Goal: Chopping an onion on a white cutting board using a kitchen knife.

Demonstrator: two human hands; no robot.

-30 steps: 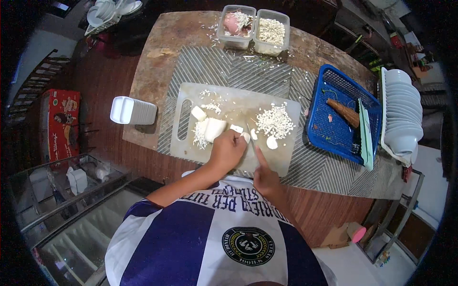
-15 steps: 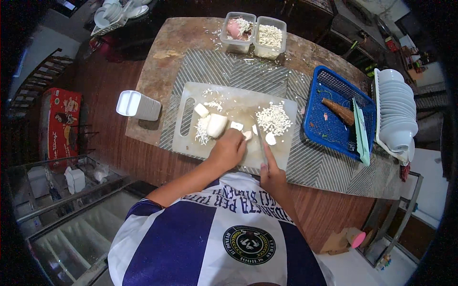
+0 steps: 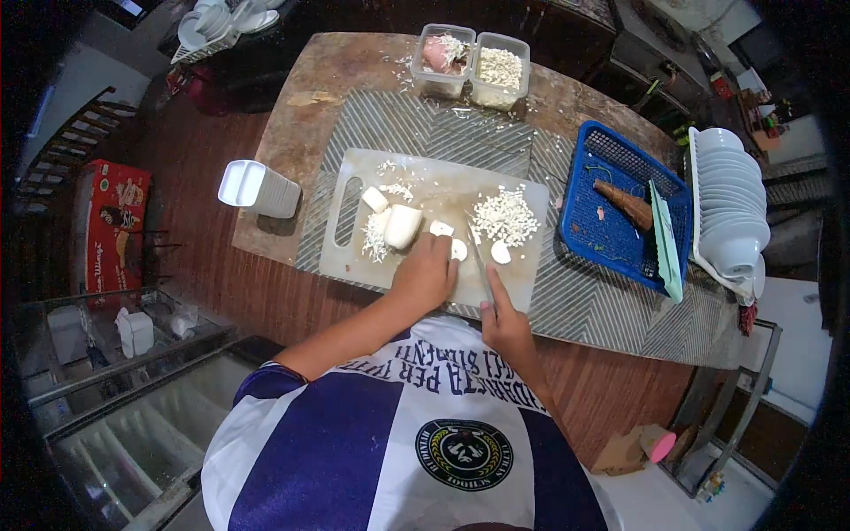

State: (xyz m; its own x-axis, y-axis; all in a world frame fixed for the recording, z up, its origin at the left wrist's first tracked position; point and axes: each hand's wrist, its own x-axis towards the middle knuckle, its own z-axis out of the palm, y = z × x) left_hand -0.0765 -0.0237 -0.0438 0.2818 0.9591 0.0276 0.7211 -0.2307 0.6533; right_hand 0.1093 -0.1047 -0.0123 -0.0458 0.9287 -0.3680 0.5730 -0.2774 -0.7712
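Note:
A pale cutting board (image 3: 522, 281) lies before me with cut white vegetable on it. My left hand (image 3: 425, 273) is closed, its curled fingertips pressed on a white vegetable piece (image 3: 441, 228). A round slice (image 3: 459, 250) rests just right of those fingers. In my right hand (image 3: 506, 323) is a knife (image 3: 482, 273), its blade pointing away from me and tilted a little left, beside the slice. Diced white bits (image 3: 506, 217) are heaped beyond the knife, with another slice (image 3: 500, 253) below them. A large peeled chunk (image 3: 404, 227) sits left of my fingers, near a smaller block (image 3: 374, 199) and shreds.
Two clear tubs (image 3: 500, 73) stand at the table's far edge, one filled with diced bits. Stacked white containers (image 3: 258, 188) are at the left. On the right are a blue basket (image 3: 595, 257) holding a brown tapered vegetable (image 3: 624, 205), and a rack of white bowls (image 3: 730, 199).
The knife has swung, its tip leaning further left. The slice beside my left fingers now shows as a fuller round. My left hand stays almost in place.

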